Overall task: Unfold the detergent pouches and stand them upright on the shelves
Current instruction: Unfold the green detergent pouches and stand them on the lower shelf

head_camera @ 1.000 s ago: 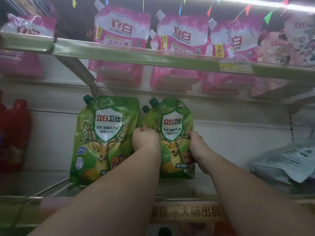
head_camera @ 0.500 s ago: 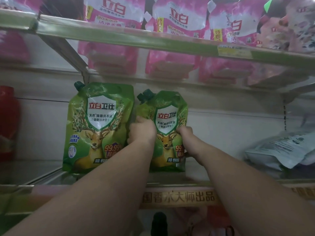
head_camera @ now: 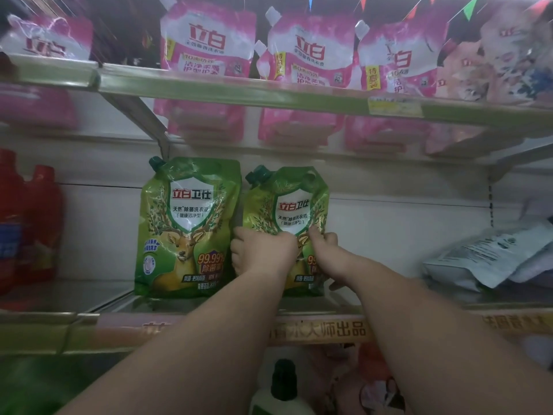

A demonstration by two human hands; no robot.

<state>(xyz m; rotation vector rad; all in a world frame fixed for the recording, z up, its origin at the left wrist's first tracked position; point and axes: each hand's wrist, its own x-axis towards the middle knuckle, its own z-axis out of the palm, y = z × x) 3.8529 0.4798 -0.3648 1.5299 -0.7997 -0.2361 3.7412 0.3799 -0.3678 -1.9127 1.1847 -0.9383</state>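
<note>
On the middle shelf (head_camera: pixel 209 305), against the front of the right-hand green pouch (head_camera: pixel 287 205), both hands are at work. The left hand (head_camera: pixel 263 250) has its fingers curled round the pouch's left edge at mid height, gripping it; the right hand (head_camera: pixel 324 239) pinches the front face near the right edge, fingers bent onto the film. The pouch stands on its base, its dark green cap (head_camera: pixel 259 173) up at the top left, leaning a little toward the back wall.

To finish this step well, I judge the bottom fold should be pressed fully flat so the base spreads wide, then the pouch squared with its label facing out and let go gently, one hand after the other, so it does not tip. It should sit just beside its neighbour without pushing it over.

That neighbour, a second green pouch (head_camera: pixel 188 229), stands upright to the left, untouched by either hand. So there are two green pouches on this shelf. Further left stand two red bottles (head_camera: pixel 30 223), and at the far right lies a heap of pale flat packs (head_camera: pixel 490 259), too jumbled to count.

Above, on the upper shelf (head_camera: pixel 269 91), three pink pouches (head_camera: pixel 305 49) stand clearly in a row, with one more at the far left edge and blurred pink packs at the far right. Below, one white bottle with a dark cap (head_camera: pixel 282 387) shows.
</note>
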